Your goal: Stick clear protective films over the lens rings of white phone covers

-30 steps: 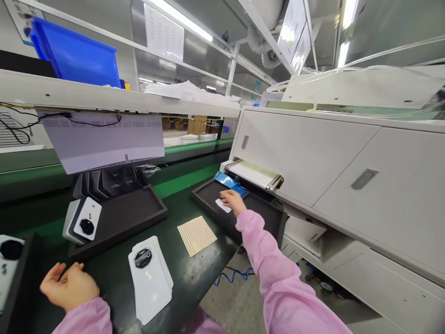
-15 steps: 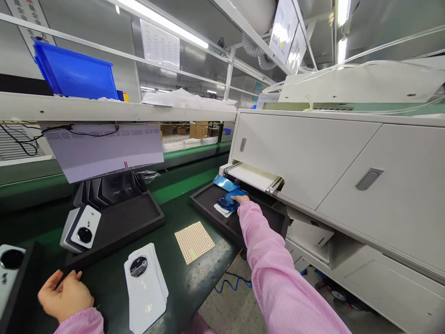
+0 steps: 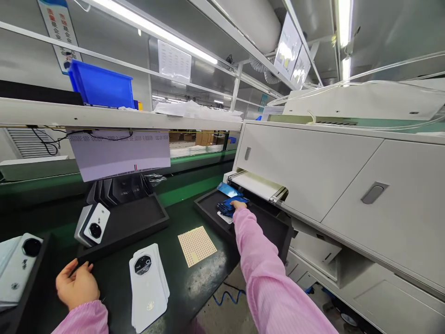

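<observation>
My right hand (image 3: pixel 238 204) reaches into a black tray (image 3: pixel 205 206) below the conveyor, its fingers closed on a stack of glossy blue panels (image 3: pixel 225 207). A lighter blue panel (image 3: pixel 227 189) lies behind the stack, and a white panel (image 3: pixel 225 218) shows in front. My left hand (image 3: pixel 77 284) rests over the table with fingers loosely curled and apart, holding nothing. Close by are a second black tray (image 3: pixel 139 227) with white phone back covers (image 3: pixel 99 222) leaning in it, and a small pile of white back covers (image 3: pixel 149 292) with dark camera rings.
A yellow sheet of small red dots (image 3: pixel 197 246) lies on the dark green table (image 3: pixel 205 278). A white machine (image 3: pixel 299 162) with a short conveyor (image 3: pixel 259 184) stands at right. More back covers (image 3: pixel 21 264) sit in a tray at far left. A blue bin (image 3: pixel 100 86) is on the shelf.
The view has shifted, so most things appear slightly lower and farther right. My right hand stays at the blue stack, and my left hand remains near the left tray.
</observation>
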